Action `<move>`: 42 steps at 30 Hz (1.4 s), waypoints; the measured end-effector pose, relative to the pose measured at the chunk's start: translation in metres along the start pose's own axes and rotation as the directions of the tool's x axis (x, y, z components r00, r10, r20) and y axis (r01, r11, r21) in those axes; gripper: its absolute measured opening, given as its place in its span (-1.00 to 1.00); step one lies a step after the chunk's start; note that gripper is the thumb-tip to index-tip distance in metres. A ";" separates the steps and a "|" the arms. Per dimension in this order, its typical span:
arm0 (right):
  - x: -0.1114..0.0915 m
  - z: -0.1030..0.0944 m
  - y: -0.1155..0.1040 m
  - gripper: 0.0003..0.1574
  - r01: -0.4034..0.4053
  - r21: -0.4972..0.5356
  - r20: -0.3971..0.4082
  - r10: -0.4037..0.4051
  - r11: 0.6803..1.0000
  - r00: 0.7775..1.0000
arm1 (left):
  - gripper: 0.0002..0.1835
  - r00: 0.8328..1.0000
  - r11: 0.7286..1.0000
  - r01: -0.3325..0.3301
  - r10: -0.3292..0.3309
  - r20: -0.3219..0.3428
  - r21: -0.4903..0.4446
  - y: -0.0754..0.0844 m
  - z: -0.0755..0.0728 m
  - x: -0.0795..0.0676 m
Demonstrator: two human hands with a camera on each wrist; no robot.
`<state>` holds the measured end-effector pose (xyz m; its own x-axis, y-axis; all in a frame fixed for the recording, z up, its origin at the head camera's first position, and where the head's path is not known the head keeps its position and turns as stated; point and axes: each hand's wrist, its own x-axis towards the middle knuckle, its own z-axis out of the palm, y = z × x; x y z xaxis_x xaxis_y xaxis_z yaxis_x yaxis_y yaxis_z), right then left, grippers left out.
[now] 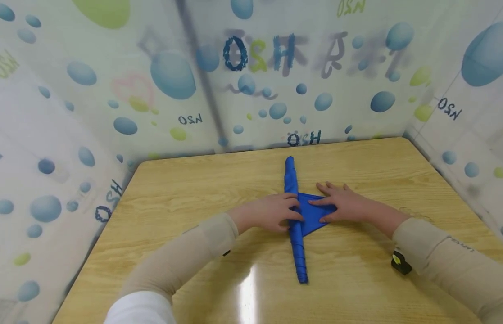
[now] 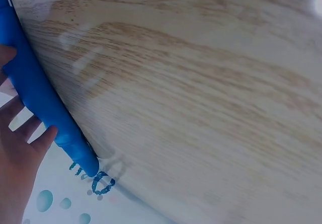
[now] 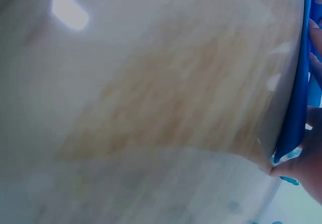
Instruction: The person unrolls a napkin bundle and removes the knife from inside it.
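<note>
A blue cloth (image 1: 291, 180) lies on the table, most of it wound into a long narrow roll running away from me. On the right of the roll, a flat pointed flap (image 1: 310, 213) of the same cloth spreads out. My left hand (image 1: 275, 211) rests across the middle of the roll, fingers spread over it. The left wrist view has these fingers touching the blue roll (image 2: 43, 90). On the flap's right part my right hand (image 1: 342, 203) lies with extended fingers. In the right wrist view the cloth's edge (image 3: 297, 113) runs beside that hand, partly cut off.
The wood-grain table (image 1: 186, 184) meets a wall covering (image 1: 243, 108) with printed bubbles and letters at the back and sides. A small black item (image 1: 401, 263) with a yellow mark is by the right forearm. Light glares off the table's near part.
</note>
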<state>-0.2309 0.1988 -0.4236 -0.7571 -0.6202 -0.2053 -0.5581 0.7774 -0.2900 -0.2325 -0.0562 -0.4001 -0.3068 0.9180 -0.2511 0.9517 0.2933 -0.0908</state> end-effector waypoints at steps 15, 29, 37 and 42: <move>0.002 0.001 0.000 -0.12 -0.014 -0.003 0.002 0.014 1.000 1.000 | -0.66 0.995 0.999 -0.023 0.019 -0.094 -0.036 -0.002 0.012 -0.023; 0.004 0.002 0.002 -0.13 -0.023 -0.026 0.003 0.023 0.999 1.000 | -0.59 0.994 0.970 0.089 -0.101 -0.042 -0.228 0.005 0.014 -0.024; 0.005 0.001 0.000 -0.11 -0.021 -0.023 0.009 0.021 1.000 1.000 | -0.45 0.983 0.965 0.128 -0.154 -0.098 -0.229 0.007 0.017 -0.027; 0.005 0.002 0.002 -0.09 -0.025 -0.037 0.021 0.026 0.999 0.999 | -0.35 0.986 0.971 0.117 -0.138 -0.090 -0.207 0.007 0.017 -0.033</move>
<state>-0.2353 0.1969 -0.4268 -0.7639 -0.6021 -0.2324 -0.5513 0.7960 -0.2501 -0.2162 -0.0896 -0.4090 -0.4328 0.8892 -0.1487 0.8906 0.4472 0.0822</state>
